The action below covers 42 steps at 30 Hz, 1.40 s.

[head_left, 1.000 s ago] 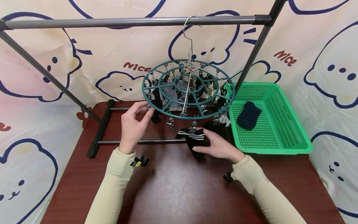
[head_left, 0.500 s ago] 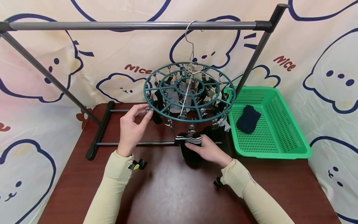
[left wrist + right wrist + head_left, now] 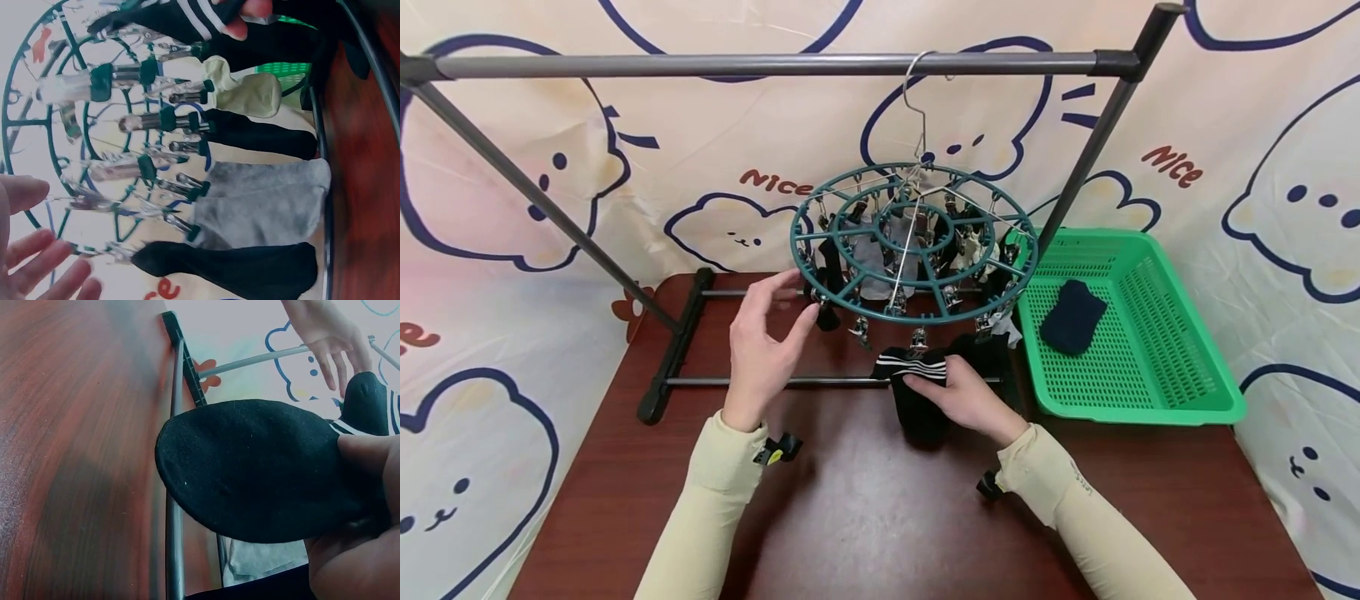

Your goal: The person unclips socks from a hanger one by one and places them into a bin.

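Observation:
A round green clip hanger hangs by its hook, with several metal clips dangling from its rings. My right hand pinches a black sock with white stripes at its cuff, thumb on the near side. The cuff lies right at a clip below the hanger's front rim; in the right wrist view the sock's rounded toe points left. At the hanger's left edge, my left hand has thumb and fingers spread apart, holding nothing, beside a clip with a black sock.
Grey socks and a pale yellow sock hang among other dark ones. A green basket with a folded navy sock stands at right. The rack's top bar spans above, its lower bar crossing the brown table.
My left thumb and fingers have parted from the clip they were pinching at the rim. The right hand drew the striped sock lower and left earlier, and keeps its hold.

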### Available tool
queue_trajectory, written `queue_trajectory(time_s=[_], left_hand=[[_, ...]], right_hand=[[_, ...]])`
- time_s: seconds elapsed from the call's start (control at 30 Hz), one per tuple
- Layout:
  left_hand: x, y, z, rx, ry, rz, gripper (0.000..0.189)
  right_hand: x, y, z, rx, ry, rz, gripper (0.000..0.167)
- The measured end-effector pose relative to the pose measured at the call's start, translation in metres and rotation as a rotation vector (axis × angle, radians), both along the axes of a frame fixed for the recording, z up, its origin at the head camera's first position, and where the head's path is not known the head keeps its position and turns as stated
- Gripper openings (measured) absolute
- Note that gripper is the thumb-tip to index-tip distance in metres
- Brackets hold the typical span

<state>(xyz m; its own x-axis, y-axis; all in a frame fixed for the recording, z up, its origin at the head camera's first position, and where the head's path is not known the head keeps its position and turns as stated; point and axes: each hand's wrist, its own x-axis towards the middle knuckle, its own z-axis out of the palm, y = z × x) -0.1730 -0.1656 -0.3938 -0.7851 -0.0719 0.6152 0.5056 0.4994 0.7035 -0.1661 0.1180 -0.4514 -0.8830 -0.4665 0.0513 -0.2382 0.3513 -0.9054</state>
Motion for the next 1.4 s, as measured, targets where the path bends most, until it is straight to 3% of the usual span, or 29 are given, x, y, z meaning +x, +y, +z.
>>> queue_trajectory(time_s=[0.1, 0.17, 0.3, 0.37, 0.43, 0.53, 0.63, 0.83, 1.0, 1.1, 1.4], left_hand=[[0.009, 0.006, 0.006, -0.003, 0.129, 0.024, 0.047], [0.015, 0.013, 0.009, -0.018, 0.237, -0.003, 0.042], [0.025, 0.030, 0.012, -0.137, 0.399, -0.170, 0.032], [0.030, 0.039, 0.011, -0.203, 0.429, -0.262, 0.029], [0.034, 0.046, 0.010, -0.270, 0.433, -0.309, 0.027], [0.038, 0.055, 0.006, -0.310, 0.381, -0.331, 0.030], [0.039, 0.062, 0.003, -0.321, 0.272, -0.304, 0.038], [0.034, 0.076, 0.002, -0.271, 0.044, -0.329, 0.053], [0.029, 0.082, 0.005, -0.188, -0.114, -0.370, 0.043], [0.027, 0.084, 0.005, -0.164, -0.161, -0.358, 0.034], [0.023, 0.088, 0.002, -0.098, -0.160, -0.373, 0.027]], right_hand=[[0.000, 0.000, 0.001, -0.003, 0.006, 0.003, 0.026], [-0.001, -0.001, 0.001, -0.004, 0.004, 0.009, 0.026], [-0.002, -0.001, 0.000, -0.008, 0.006, 0.014, 0.025], [-0.002, -0.002, 0.000, -0.019, 0.010, 0.019, 0.025], [-0.002, -0.002, -0.001, -0.031, 0.016, 0.022, 0.026], [-0.001, -0.003, -0.002, -0.041, 0.014, 0.034, 0.028], [-0.001, -0.003, -0.002, -0.037, 0.006, 0.036, 0.030], [-0.002, -0.001, -0.001, 0.005, 0.019, 0.023, 0.026], [0.000, -0.002, 0.001, 0.020, 0.042, 0.028, 0.030], [0.000, -0.004, 0.002, 0.002, 0.022, 0.041, 0.034], [0.000, -0.006, 0.003, -0.004, -0.023, 0.045, 0.038]])
